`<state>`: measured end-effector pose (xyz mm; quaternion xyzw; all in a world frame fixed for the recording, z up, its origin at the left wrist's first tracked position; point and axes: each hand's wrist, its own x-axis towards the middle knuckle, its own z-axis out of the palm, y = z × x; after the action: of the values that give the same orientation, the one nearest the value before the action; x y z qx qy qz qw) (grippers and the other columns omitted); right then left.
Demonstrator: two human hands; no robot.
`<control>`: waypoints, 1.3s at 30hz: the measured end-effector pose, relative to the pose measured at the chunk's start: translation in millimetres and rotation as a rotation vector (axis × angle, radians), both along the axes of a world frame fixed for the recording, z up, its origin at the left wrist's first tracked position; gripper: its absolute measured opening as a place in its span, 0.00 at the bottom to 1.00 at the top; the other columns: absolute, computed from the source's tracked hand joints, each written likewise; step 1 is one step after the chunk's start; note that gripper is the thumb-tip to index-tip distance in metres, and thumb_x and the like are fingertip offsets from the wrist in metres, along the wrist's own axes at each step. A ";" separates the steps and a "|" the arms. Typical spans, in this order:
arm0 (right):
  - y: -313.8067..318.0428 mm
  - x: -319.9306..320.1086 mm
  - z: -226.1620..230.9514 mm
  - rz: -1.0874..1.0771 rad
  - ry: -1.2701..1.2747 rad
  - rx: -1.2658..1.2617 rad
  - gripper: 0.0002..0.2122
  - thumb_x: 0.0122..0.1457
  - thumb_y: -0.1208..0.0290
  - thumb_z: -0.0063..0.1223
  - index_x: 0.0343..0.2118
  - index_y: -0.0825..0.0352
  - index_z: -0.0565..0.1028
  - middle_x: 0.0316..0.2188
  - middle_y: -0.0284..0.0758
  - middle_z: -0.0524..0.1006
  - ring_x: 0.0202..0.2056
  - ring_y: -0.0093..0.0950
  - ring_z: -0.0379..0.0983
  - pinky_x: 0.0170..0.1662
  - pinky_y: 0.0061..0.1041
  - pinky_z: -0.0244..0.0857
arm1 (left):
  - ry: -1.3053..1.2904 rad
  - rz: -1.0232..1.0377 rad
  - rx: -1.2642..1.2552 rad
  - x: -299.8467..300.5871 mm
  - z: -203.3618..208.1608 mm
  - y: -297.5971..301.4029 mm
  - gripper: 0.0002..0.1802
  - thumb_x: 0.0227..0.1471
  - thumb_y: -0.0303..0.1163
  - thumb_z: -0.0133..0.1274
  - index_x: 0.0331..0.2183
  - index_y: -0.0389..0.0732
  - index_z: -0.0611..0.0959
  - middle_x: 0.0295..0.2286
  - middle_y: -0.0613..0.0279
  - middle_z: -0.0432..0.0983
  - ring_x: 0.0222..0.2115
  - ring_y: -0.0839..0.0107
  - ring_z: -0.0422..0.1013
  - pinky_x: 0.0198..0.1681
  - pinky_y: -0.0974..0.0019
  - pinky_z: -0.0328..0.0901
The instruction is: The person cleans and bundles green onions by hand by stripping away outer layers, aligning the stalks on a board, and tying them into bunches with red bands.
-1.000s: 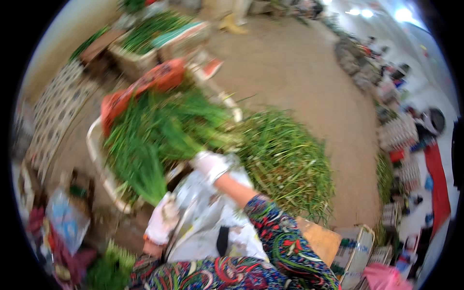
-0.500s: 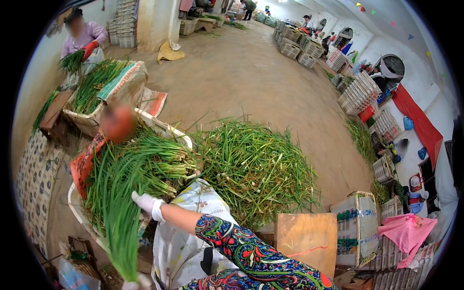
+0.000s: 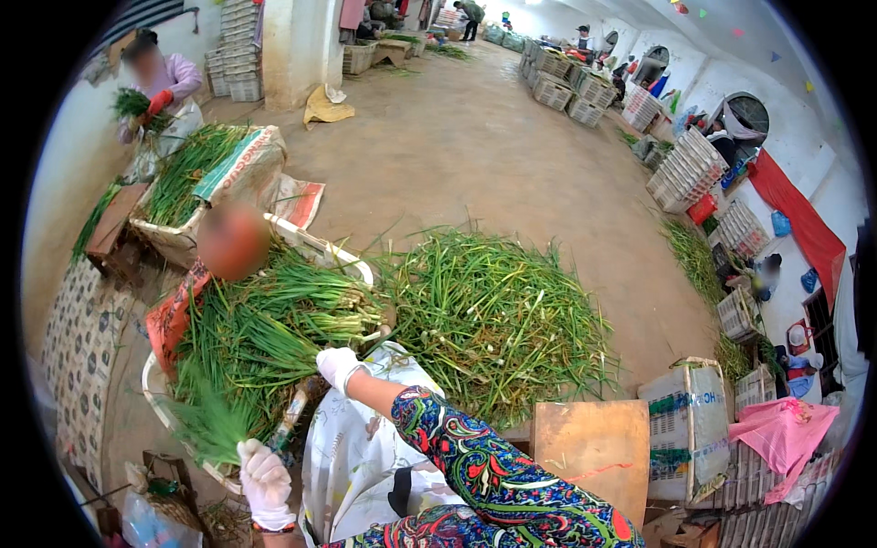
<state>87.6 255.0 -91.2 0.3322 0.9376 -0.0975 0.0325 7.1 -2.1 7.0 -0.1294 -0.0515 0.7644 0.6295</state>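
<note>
My left hand [image 3: 265, 482], in a white glove, is closed round the stem end of a bunch of green onions [image 3: 210, 422]; its leaves fan out to the upper left, smeared by motion. Ahead and to the right, my right hand [image 3: 338, 367], also gloved in white, has its fingers closed at the pale ends of more green onions [image 3: 274, 352]. These lie heaped in a white plastic basket [image 3: 157, 388], roots mostly toward the right. A white printed cloth [image 3: 352, 457] spreads over my lap, under my right forearm.
A large pile of loose green onions [image 3: 498, 320] lies on the floor right of the basket. Nearer stand a wooden board [image 3: 592, 447] and a white crate [image 3: 685, 429]. At the far left a person [image 3: 169, 82] in red gloves holds greens beside another full basket [image 3: 187, 239].
My left hand has come up from the lower edge with its bunch, the leaves swinging left. My right hand has moved right and slightly forward, off the bunch's leaves to stems in the basket.
</note>
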 end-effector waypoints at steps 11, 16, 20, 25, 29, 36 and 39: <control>12.2 -3.2 124.8 -0.076 0.415 -0.025 0.05 0.45 0.74 0.48 0.20 0.66 0.76 0.22 0.41 0.76 0.25 0.38 0.75 0.27 0.32 0.68 | -0.201 -0.156 -0.268 15.8 -25.9 -5.9 0.20 0.56 0.41 0.40 0.30 0.32 0.77 0.11 0.78 0.56 0.12 0.85 0.54 0.16 0.81 0.53; -2.8 33.5 88.9 -0.028 0.143 -0.698 0.14 0.52 0.65 0.43 0.20 0.71 0.75 0.22 0.42 0.77 0.21 0.35 0.74 0.26 0.30 0.68 | -0.150 -0.190 -0.282 12.5 -31.3 3.4 0.19 0.56 0.40 0.41 0.32 0.33 0.77 0.12 0.78 0.58 0.12 0.85 0.55 0.16 0.81 0.55; -38.2 75.9 134.3 -0.185 0.663 -1.394 0.21 0.58 0.56 0.36 0.24 0.71 0.74 0.14 0.38 0.75 0.12 0.25 0.71 0.16 0.17 0.64 | -0.047 -0.198 -0.488 15.2 -35.7 -0.2 0.17 0.56 0.39 0.42 0.34 0.34 0.77 0.14 0.74 0.64 0.12 0.85 0.57 0.16 0.80 0.57; -109.4 90.0 89.1 -0.195 0.398 -1.393 0.18 0.55 0.58 0.43 0.27 0.72 0.73 0.13 0.36 0.73 0.11 0.24 0.69 0.14 0.21 0.65 | 0.365 -0.286 -0.643 20.9 -58.1 4.3 0.12 0.53 0.35 0.48 0.33 0.36 0.76 0.21 0.65 0.71 0.13 0.82 0.59 0.14 0.82 0.56; -137.8 101.0 86.3 -0.028 0.273 -1.159 0.18 0.54 0.56 0.43 0.25 0.71 0.73 0.14 0.41 0.73 0.16 0.33 0.71 0.21 0.28 0.65 | 0.517 -0.243 -0.676 39.1 -58.8 7.5 0.08 0.51 0.31 0.49 0.33 0.38 0.76 0.23 0.67 0.72 0.15 0.83 0.63 0.15 0.83 0.59; -139.1 89.6 69.4 -0.025 0.290 -0.746 0.19 0.53 0.52 0.41 0.33 0.65 0.73 0.30 0.47 0.74 0.33 0.43 0.71 0.38 0.35 0.64 | 0.719 -0.356 -0.500 48.9 -60.1 18.7 0.14 0.52 0.29 0.44 0.40 0.34 0.74 0.32 0.59 0.74 0.33 0.72 0.70 0.38 0.71 0.64; -125.3 97.1 32.8 0.411 0.154 -0.184 0.11 0.58 0.63 0.36 0.40 0.56 0.70 0.32 0.43 0.73 0.26 0.39 0.73 0.26 0.38 0.66 | 0.836 -0.206 -0.579 50.0 -70.2 25.9 0.13 0.47 0.20 0.48 0.39 0.34 0.75 0.30 0.61 0.73 0.31 0.76 0.69 0.35 0.75 0.64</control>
<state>184.6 129.7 -58.4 0.1217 0.9724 -0.1989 0.0100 57.2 23.8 -63.2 0.0137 0.4312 0.6678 0.6066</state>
